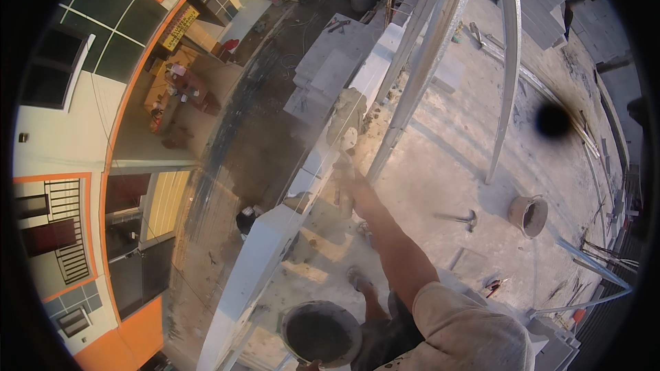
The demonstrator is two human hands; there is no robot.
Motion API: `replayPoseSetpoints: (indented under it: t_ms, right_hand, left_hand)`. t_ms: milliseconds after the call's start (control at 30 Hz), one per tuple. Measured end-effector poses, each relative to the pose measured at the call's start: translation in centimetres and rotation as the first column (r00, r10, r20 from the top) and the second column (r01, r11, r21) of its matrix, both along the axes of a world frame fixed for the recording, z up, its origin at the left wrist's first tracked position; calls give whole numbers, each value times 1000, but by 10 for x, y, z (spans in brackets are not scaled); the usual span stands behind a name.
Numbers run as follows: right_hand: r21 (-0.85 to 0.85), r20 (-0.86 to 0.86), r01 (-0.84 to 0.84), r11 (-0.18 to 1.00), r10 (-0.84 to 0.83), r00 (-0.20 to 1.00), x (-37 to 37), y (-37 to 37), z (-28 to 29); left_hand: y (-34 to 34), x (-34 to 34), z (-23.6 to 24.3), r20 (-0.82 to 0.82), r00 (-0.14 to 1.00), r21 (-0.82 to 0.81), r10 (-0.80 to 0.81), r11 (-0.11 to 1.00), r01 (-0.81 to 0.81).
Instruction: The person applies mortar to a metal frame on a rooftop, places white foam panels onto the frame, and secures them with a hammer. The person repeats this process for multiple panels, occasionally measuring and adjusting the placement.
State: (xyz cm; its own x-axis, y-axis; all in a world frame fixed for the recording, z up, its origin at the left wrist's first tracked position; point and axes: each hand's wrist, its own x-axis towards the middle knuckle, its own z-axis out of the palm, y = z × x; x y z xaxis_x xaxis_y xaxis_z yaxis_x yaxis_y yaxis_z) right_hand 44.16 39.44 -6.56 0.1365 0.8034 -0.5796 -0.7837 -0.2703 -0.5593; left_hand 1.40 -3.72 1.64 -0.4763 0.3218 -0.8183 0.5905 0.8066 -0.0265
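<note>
My right arm stretches forward to a low wall of pale blocks [258,251]. At the wall's top my right hand [345,168] looks closed, but what it grips is blurred. Just beyond it, a patch of wet grey mortar [347,115] covers the top of the blocks, with a small pale shape at its near end. Low in the view, a round bucket [355,326] of dark grey mortar stands close to my legs. My left hand [309,365], partly cut off by the lower edge, grips the bucket's near rim.
Metal channel posts [426,62] rise beside the wall. A hammer [470,220] and another bucket [528,216] lie on the concrete floor to the right. Beyond the wall the ground drops away, with stacked pale blocks [330,48] below.
</note>
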Motion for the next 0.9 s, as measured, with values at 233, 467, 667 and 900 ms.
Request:
replayPoseSetpoints:
  t_ms: [233,467,667,900]
  right_hand:
    - [-148,269,223,964,-178,947,48,118,-43]
    - [-67,264,270,960,-244,933,112,192,-57]
    - [-168,129,259,951,-240,962,115,177,-64]
    - [-177,158,178,968,-150,976,54,101,-63]
  left_hand:
    - [62,60,-9,52,998,-196,-38,979,48]
    - [101,107,-19,244,959,-133,141,985,-111]
    - [94,111,-56,281,720,-1,635,750,-662]
    - [65,80,-63,232,761,46,606,775,-631]
